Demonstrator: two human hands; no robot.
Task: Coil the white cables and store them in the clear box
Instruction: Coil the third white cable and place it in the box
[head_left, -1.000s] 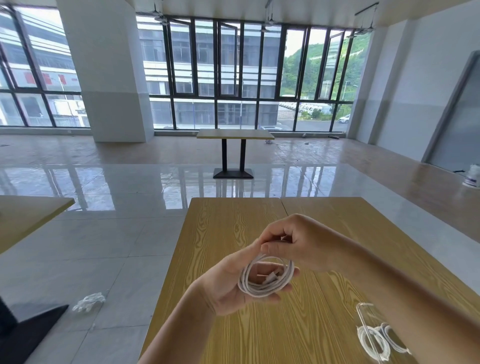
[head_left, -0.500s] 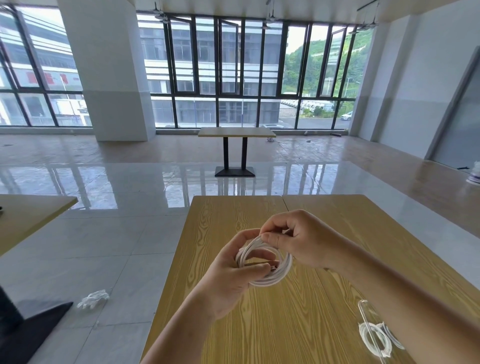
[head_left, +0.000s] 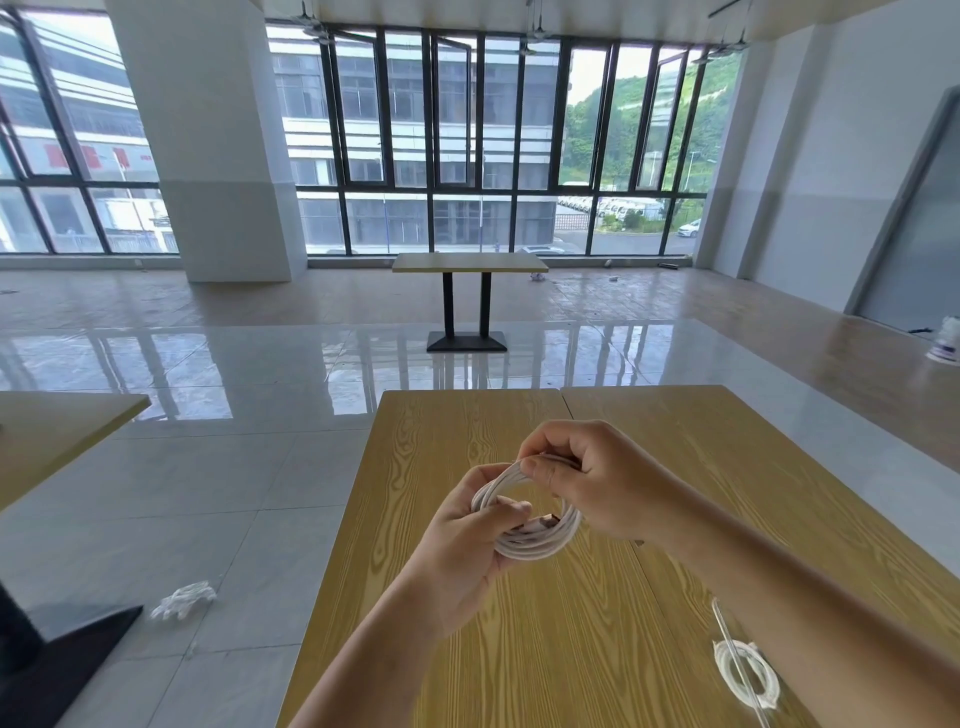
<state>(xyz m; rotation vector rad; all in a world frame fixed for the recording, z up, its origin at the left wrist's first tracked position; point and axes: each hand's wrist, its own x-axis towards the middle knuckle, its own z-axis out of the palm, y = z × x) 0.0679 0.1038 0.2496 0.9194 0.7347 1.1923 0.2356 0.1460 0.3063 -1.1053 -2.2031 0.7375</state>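
Two bare hands hold one coiled white cable (head_left: 535, 540) above a wooden table (head_left: 571, 649). The left hand (head_left: 467, 545) pinches the coil's near side, thumb through the loop; the right hand (head_left: 587, 478) grips its top. Below the right forearm, a clear box (head_left: 727, 629) holds another coiled cable (head_left: 748, 675).

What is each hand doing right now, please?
Left hand: closed on the coiled white cable, holding it from below.
Right hand: closed, pinching the top of the same coil.
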